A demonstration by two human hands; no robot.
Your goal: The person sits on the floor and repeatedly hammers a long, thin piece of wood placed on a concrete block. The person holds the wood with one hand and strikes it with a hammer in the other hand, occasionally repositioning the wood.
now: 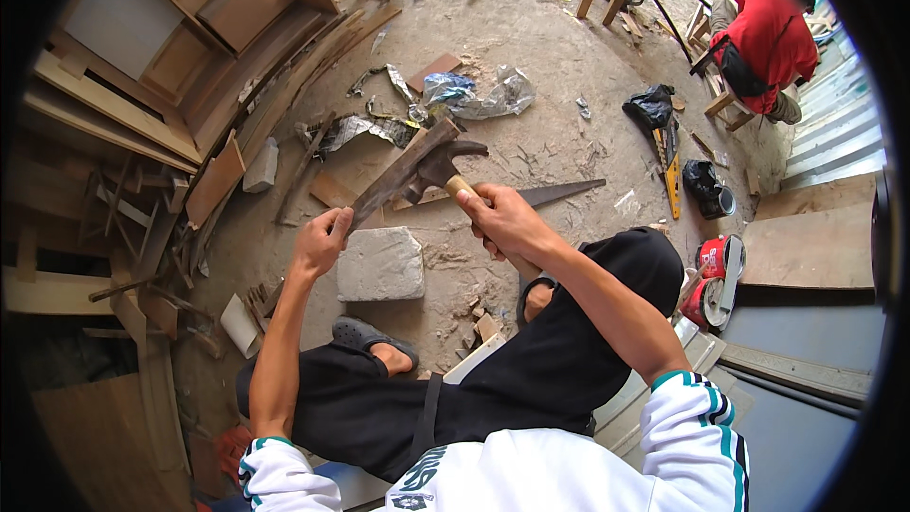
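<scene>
My left hand [324, 241] is closed around the lower end of a narrow wooden board [396, 180], which slants up and to the right. In my right hand [507, 220] is a claw hammer [439, 167], gripped by its pale wooden handle just below the head. The dark hammer head lies against or just over the board, its claw pointing right. Below the board a pale, rough block [381, 264] rests on the dirty floor. Behind my right hand lies a saw blade [559, 192], its near end hidden.
Wooden cabinet frames [227, 47] and scrap boards stand along the left. Crumpled plastic [493, 92] lies ahead. A yellow-handled saw [670, 175], a black bag [650, 106] and red cans [713, 270] are on the right. A person in red [763, 33] sits at far right.
</scene>
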